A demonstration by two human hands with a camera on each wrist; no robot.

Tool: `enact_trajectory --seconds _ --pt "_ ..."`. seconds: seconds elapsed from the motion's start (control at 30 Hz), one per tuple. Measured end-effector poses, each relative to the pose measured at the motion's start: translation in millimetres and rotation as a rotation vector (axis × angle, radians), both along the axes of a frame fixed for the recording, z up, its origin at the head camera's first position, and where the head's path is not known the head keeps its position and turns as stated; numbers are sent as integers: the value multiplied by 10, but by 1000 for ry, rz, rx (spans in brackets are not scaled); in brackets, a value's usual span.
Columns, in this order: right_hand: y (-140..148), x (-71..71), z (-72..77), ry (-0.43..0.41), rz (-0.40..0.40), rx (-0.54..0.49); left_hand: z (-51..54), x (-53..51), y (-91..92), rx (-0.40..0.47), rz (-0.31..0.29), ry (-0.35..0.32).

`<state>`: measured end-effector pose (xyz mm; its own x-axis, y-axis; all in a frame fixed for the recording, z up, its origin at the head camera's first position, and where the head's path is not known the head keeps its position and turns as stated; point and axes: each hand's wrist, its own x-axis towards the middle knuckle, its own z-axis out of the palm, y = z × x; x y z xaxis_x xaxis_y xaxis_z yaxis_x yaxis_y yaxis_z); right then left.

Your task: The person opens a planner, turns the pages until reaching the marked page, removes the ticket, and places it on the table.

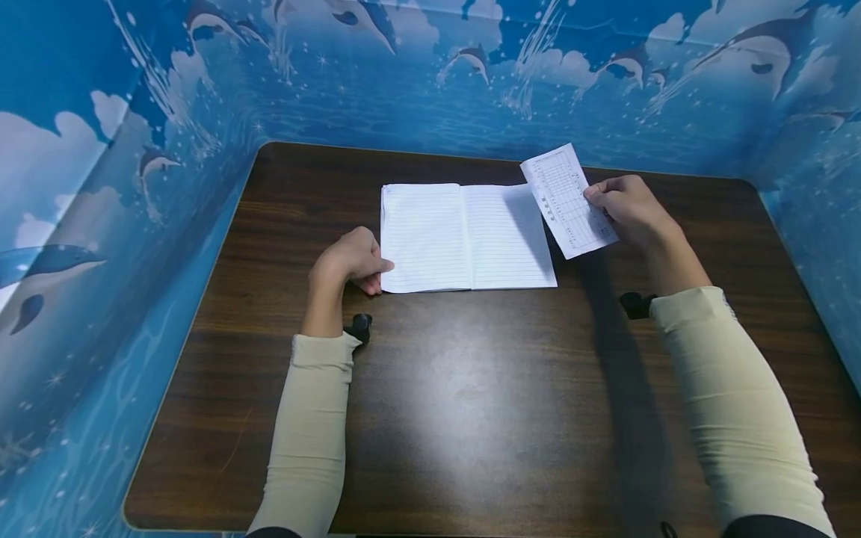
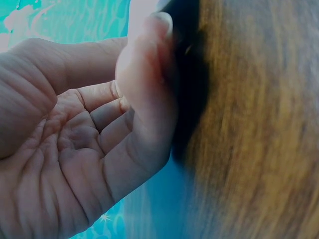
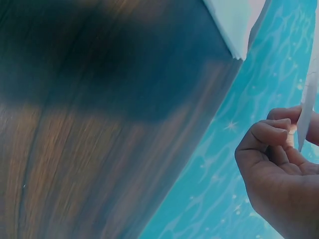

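An open lined notebook (image 1: 430, 235) lies flat on the dark wooden table, both pages showing. At its lower left edge my left hand (image 1: 353, 258) pinches the page side between thumb and curled fingers. In the left wrist view the same hand (image 2: 94, 129) has thumb and index finger together at a pale sheet edge. My right hand (image 1: 628, 202) holds a printed paper slip (image 1: 568, 202) with a table grid, tilted above the notebook's right page. Seen from the right wrist, that hand (image 3: 279, 164) grips the slip (image 3: 308, 104) nearly edge-on.
The wooden table (image 1: 457, 418) has rounded corners and a bright reflection in front of the notebook. A blue dolphin-print curtain (image 1: 403, 97) surrounds its back and sides. Black wrist cameras sit at both cuffs, and a dark shadow falls below my right hand.
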<state>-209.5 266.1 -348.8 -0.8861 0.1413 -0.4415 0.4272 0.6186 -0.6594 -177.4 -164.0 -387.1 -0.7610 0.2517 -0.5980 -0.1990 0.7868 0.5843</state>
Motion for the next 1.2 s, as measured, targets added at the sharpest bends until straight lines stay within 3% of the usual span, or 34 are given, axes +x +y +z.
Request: enact_trajectory --seconds 0.3,0.6,0.87,1.03,1.2 --pt "220 -31 -145 -28 -144 -18 4 -5 -7 20 14 -12" --pt "449 2 -420 -56 -265 66 -10 -4 -8 13 15 -13" --pt "517 88 -586 -50 -294 173 -4 -13 6 7 11 -16" --pt "472 104 -646 8 -259 262 -3 -12 6 -2 16 -19" --pt "401 101 -683 11 -213 322 -1 -8 6 -11 10 -16"
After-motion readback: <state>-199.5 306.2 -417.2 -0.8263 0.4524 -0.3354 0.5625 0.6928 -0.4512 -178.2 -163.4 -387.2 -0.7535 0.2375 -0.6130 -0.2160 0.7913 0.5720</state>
